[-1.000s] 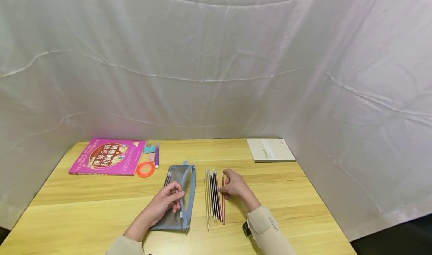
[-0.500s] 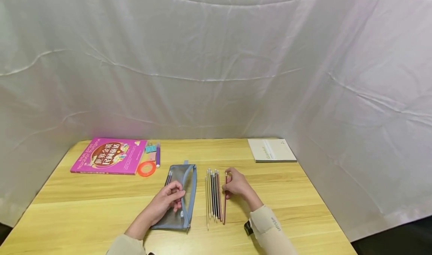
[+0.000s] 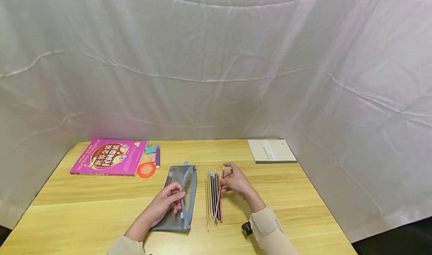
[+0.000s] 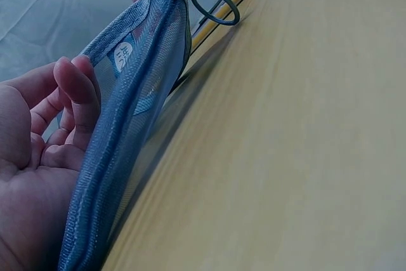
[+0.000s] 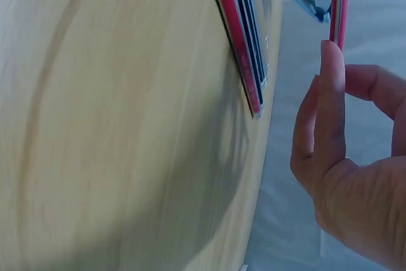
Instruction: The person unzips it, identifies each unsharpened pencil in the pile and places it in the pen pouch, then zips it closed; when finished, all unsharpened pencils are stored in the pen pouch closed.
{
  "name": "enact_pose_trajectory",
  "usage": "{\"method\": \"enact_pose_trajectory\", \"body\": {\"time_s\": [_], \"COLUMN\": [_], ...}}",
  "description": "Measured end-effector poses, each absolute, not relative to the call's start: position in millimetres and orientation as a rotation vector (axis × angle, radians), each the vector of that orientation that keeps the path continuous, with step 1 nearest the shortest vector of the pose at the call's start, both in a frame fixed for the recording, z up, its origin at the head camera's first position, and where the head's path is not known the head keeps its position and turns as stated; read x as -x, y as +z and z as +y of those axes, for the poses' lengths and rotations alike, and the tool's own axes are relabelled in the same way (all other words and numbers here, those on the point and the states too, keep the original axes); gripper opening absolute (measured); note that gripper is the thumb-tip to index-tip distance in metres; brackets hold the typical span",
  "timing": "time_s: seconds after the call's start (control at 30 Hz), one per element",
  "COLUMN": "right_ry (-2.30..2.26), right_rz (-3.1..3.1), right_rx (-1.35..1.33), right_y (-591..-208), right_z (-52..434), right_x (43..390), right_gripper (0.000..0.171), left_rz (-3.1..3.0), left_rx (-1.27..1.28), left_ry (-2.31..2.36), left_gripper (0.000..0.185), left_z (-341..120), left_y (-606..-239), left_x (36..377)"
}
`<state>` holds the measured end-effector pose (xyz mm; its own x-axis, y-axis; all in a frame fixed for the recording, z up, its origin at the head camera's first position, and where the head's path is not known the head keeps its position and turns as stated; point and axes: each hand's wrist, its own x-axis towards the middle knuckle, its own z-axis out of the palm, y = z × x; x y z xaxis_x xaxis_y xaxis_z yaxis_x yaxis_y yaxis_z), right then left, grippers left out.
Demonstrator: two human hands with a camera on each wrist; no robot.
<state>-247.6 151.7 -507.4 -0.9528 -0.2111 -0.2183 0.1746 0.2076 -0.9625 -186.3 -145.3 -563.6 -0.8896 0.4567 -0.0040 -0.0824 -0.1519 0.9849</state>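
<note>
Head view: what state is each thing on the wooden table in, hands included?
Grey mesh pencil case: lying flat, unzipped, pens inside at its far end.
Left hand: resting on the case, grip on its edge.
Red pencil: lifted at its far end, tilted over the row.
Right hand: pinching the red pencil.
Row of pencils: lying side by side.
Pink book: closed, flat.
Beige notebook: closed, flat.

Table [image 3: 101, 210]: light wood, white cloth backdrop [image 3: 216, 60] behind and to the sides. Far left: pink book [image 3: 108, 156], orange tape roll [image 3: 146, 169], purple pen [image 3: 157, 156], poss. binder clips [image 3: 150, 149], too small to confirm. Far right: beige notebook [image 3: 271, 150], lying flat.
</note>
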Motion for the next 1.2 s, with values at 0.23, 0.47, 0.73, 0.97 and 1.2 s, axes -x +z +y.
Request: {"method": "enact_pose_trajectory", "body": {"time_s": [0.23, 0.47, 0.73, 0.97, 1.2], "right_ry": [-1.91, -1.985, -1.982, -2.001, -1.995], "right_rz": [2.161, 2.176, 2.199, 2.204, 2.189], "right_rx": [0.044, 0.036, 0.062, 0.111, 0.151], "right_y": [-510.3, -510.4, -507.7, -507.2, -511.5], "right_z": [137.9, 120.0, 98.8, 82.9, 68.8], "right_x": [244.6, 239.6, 232.4, 228.3, 221.8], "right_gripper": [0.086, 0.083, 0.083, 0.081, 0.079], "left_rz": [1.76, 1.755, 1.756, 1.754, 1.747], "left_rx": [-0.403, -0.416, -0.418, -0.416, -0.42], "left_ry": [2.101, 2.102, 2.101, 2.107, 2.109], "left_gripper": [0.017, 0.014, 0.014, 0.013, 0.011], "left_z": [-145.3, -146.1, -145.9, -146.2, -146.0], "left_y": [-562.3, -561.5, -558.8, -559.7, -560.3], "left_x": [185.3, 184.5, 184.3, 186.6, 185.6]}}
